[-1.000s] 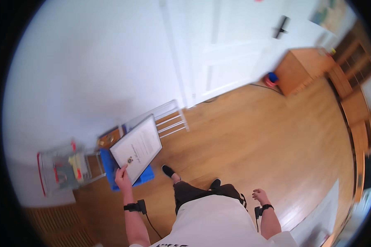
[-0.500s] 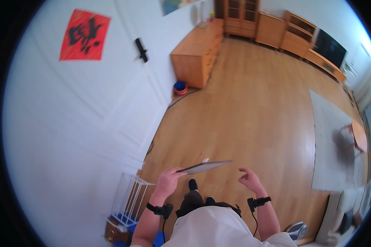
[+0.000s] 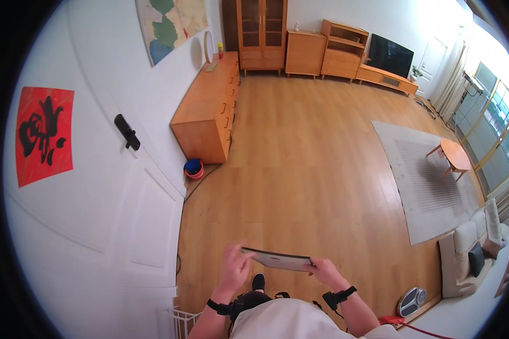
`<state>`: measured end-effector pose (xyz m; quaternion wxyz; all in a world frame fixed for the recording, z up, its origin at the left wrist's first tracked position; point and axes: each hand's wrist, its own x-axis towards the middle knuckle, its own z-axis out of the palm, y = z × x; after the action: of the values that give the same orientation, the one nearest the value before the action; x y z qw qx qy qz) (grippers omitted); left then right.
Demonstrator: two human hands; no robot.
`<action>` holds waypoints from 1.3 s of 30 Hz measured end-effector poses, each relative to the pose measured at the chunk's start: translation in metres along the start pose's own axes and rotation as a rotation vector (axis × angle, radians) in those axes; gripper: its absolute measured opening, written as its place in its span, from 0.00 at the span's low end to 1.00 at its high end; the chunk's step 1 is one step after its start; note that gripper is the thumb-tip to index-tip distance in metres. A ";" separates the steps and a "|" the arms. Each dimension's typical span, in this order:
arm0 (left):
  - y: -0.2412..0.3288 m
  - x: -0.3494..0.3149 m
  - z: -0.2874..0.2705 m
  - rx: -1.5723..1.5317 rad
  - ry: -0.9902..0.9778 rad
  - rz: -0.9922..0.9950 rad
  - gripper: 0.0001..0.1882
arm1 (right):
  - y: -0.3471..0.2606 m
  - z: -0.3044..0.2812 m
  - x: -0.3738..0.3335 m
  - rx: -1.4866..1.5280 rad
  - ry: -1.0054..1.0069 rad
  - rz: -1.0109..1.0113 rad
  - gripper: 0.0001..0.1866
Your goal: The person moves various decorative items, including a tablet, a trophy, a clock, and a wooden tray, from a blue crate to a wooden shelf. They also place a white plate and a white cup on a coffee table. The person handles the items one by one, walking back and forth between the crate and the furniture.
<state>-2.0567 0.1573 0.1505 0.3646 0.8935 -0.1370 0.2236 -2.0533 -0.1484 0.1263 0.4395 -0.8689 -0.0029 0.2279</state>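
A thin, flat rectangular panel [image 3: 278, 260] with a dark edge and a pale grey face is held level in front of my body. I cannot make out just what kind of panel it is. My right hand [image 3: 326, 272] pinches its right end. At its left end, the fingers of my left hand [image 3: 236, 267] close on the edge, slightly blurred. Each wrist wears a black strap with a small device, the left strap [image 3: 220, 307] and the right strap [image 3: 339, 295].
A white door [image 3: 104, 169] with a black handle [image 3: 127, 133] stands at left. Beyond it are a wooden dresser [image 3: 201, 104] and a red-blue bucket [image 3: 194, 169]. A sofa [image 3: 457, 265], a scale [image 3: 411, 301] and a low table [image 3: 455, 155] on a rug [image 3: 387, 169] lie to the right.
My right hand has moved from free in the air to gripping the panel's right end. The panel has come lower and closer to level. My view has swung right and up.
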 end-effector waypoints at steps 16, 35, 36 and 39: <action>-0.050 0.111 0.137 -0.381 -0.776 -0.202 0.19 | 0.068 -0.064 0.004 0.616 0.343 0.172 0.11; 0.038 0.244 0.290 -0.353 -0.707 -0.194 0.12 | 0.142 -0.235 0.085 0.535 0.512 0.055 0.10; 0.033 0.249 0.297 -0.329 -0.757 -0.194 0.12 | 0.144 -0.232 0.087 0.542 0.553 0.050 0.10; 0.005 0.253 0.335 -0.444 -0.733 -0.245 0.13 | 0.148 -0.246 0.097 0.327 0.465 0.121 0.11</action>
<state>-1.7404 -0.1060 0.0670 0.4989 0.8233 -0.1950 -0.1880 -1.8974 -0.4067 0.1003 0.5484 -0.8139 0.1865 0.0458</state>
